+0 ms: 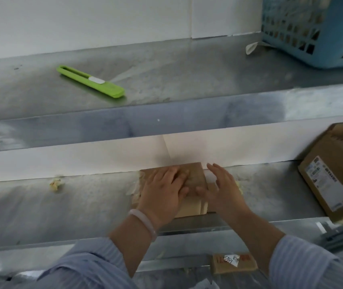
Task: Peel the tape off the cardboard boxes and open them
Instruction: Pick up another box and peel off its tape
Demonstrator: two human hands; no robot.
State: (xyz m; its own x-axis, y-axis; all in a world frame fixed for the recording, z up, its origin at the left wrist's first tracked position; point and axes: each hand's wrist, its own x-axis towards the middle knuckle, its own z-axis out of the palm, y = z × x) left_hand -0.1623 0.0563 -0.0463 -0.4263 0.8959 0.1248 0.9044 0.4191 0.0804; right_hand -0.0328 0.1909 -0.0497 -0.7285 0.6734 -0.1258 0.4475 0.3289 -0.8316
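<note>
Head view: small flat brown cardboard box (195, 174) on steel bench (62, 205), back against white wall (82, 163), pale tape shreds (134, 189) hanging off left edge. Left grip (166, 190) flat on top, fingers straight, holding nothing. Right grip (224, 190) beside right edge, fingers extended, thumb touching box, nothing held.

My left hand (164, 190) hides much of the small box (195, 174); the right edge crops the basket (312, 28) and bigger box (333, 180).
</note>
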